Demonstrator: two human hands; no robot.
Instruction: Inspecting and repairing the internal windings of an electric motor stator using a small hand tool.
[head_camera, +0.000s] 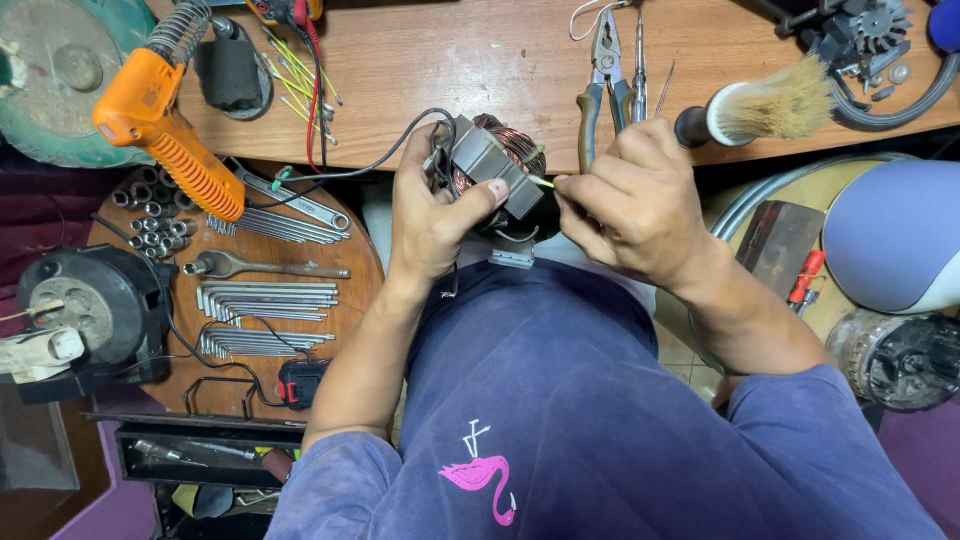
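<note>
Two hands, left (432, 215) and right (628, 200), at centre frame; one motor stator (492, 165) between them. One orange soldering gun (165, 125) upper left, one pair of pliers (603, 75) and one brush (760, 108) along the top, one ratchet wrench (262, 267) at left.

A loose garment of faded blue-purple cloth is worn, with short sleeves that end above the elbows, so that both forearms are left bare. A small pink flamingo figure, outlined in white, is printed on the cloth low in the middle of the view, with a thin white mark above it. The left hand (432, 215) and the right hand (632, 205) are bare, and no gloves, rings, watch or wristbands are seen on them.
</note>
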